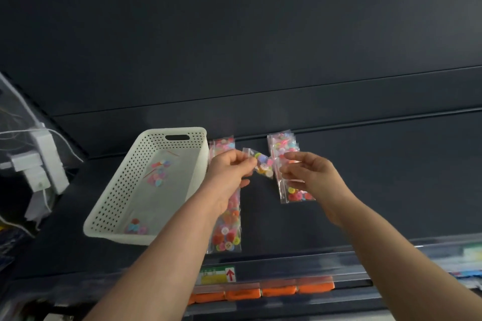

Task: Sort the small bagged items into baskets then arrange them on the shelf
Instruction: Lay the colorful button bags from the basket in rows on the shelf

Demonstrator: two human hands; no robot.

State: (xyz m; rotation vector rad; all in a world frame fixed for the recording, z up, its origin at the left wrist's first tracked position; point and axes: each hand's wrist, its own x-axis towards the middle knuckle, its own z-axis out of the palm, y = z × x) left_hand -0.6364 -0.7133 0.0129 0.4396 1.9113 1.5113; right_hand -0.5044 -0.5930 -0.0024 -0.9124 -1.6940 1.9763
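Sorting: mid-frame, left hand (229,168) and right hand (311,176) seemingly pinch one button bag (262,164) by its ends; next, drop it into the left-of-centre basket (122,177).

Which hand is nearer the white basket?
Left. The left hand is just beside the basket, at its right wall, pinching a button bag; the right hand pinches the bag's other end, farther right.
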